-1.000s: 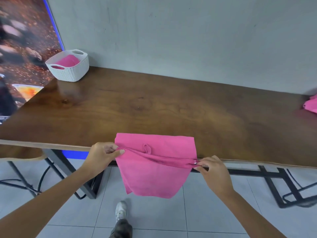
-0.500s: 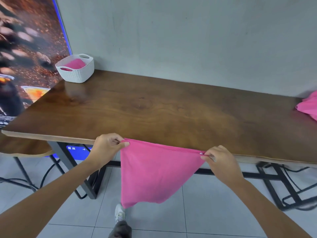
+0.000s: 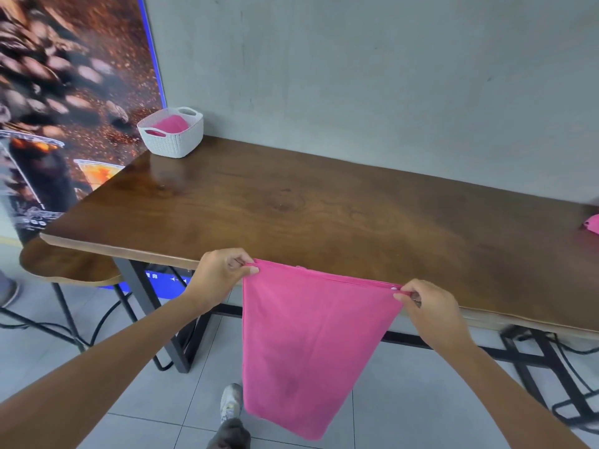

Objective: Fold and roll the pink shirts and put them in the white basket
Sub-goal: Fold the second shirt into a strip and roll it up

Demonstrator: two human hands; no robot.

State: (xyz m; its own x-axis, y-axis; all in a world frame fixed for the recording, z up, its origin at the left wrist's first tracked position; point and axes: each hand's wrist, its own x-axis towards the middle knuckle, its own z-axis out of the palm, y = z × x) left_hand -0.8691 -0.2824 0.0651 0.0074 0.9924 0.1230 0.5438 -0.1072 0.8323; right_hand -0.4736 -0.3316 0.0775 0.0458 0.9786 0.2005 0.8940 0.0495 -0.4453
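Now your left hand (image 3: pixel 223 273) and right hand (image 3: pixel 428 307) each pinch a top corner of the folded pink cotton shirt (image 3: pixel 308 345), hanging off the dark wooden tabletop (image 3: pixel 291 202); white woven plastic basket (image 3: pixel 173 136) far-left by grey wall (image 3: pixel 389 76).

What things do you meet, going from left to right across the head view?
Poster → basket → left hand → shirt held by both hands → right hand → pink pile at the table's right end.
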